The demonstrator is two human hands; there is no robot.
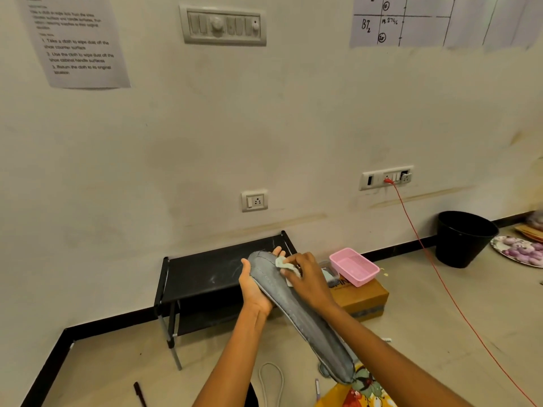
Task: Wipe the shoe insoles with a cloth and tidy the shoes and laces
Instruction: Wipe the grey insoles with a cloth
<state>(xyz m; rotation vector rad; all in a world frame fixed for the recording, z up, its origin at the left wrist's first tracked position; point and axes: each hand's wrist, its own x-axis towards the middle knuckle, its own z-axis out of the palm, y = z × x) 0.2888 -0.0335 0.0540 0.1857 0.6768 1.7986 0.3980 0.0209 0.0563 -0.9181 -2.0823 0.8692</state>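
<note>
**Insole held up, cloth pressed near its toe**

Forearms come in from the bottom edge, both bare. Close by the camera on the floor: a yellow floral fabric, a white lace loop, a dark pen.

Left hand grips the grey insole from underneath, near the toe end. Thumb curls over the left edge, fingertips show past the far edge, so the fingers wrap the insole. Palm faces up and right.

Right hand sits on top of the insole, fingers bent and bunched, pinching a small pale cloth against the upper surface near the toe. Most of the cloth is hidden under the hand; only a crumpled bit shows at the fingertips and a strip under the palm.

Insole is in mid-air, slanting from the toe end up by the rack down to the heel end near the floral fabric. The right forearm passes beside its heel half.

Behind the hands: a low black rack against the wall. Right of it a cardboard box with a pink basket on top. Further right a black bin and a red cable running from a wall socket down across the floor.

No shoes visible.
</note>
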